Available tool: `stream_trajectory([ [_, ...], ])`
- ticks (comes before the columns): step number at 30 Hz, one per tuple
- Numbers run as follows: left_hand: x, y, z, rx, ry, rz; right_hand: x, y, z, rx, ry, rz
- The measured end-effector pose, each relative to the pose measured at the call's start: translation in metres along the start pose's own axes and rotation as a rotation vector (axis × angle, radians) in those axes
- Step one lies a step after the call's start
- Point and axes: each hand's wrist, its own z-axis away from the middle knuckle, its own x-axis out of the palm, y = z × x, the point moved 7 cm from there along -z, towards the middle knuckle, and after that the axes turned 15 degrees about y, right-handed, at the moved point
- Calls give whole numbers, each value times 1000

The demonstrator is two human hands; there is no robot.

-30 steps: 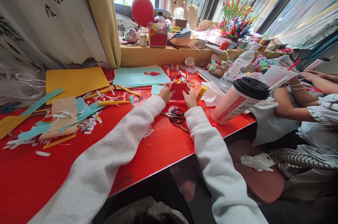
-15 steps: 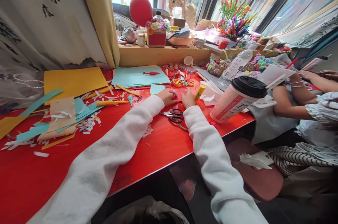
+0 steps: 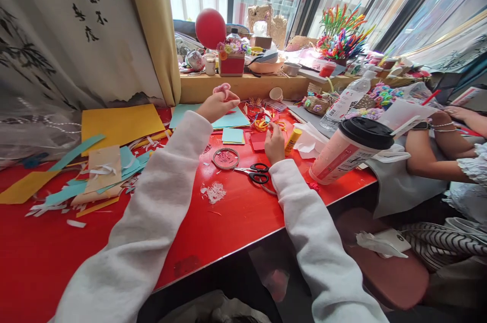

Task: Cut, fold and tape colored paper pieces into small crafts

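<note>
My left hand (image 3: 216,106) is raised over the light blue paper sheets (image 3: 186,116), its fingers stretched to the right. A fuzzy pink ring (image 3: 222,88) sits on one of its fingers. Beneath that hand, a small part of a red cut-out (image 3: 232,112) shows on the blue paper. My right hand (image 3: 274,143) rests on the table with loosely bent fingers, between a red paper square (image 3: 257,142) and a yellow glue stick (image 3: 292,141). I see nothing in its grip. Black-handled scissors (image 3: 258,173) lie just below it, near a round metal ring (image 3: 225,159).
Small blue squares (image 3: 233,136) lie mid-table. Paper strips and a yellow sheet (image 3: 122,125) cover the left. A large lidded cup (image 3: 350,150) and a water bottle (image 3: 350,97) stand at right, beside another person's arm (image 3: 437,153). Crafts crowd the windowsill.
My left hand has moved away from my right hand, up and left over the blue paper. The red square, both hands were on it before, now lies beside my right hand. The view has shifted slightly.
</note>
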Motion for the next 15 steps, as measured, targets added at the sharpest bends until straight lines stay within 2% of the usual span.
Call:
stream_trajectory([
  [4,-32,12,31,-111,-278,82,-3,-13,3,-123,40,-26],
  [7,-49,6,51,-200,-306,10,-5,-18,5,-180,24,-39],
  [10,-68,11,64,-194,-229,-61,-8,-22,5,-164,1,-71],
  [12,-83,36,77,-130,-140,-27,-10,-25,5,-132,-31,-114],
  [14,-97,76,100,-28,-98,35,-10,-26,5,-62,-63,-165],
  [15,-99,101,118,44,-159,78,-10,-25,6,-13,-71,-191],
])
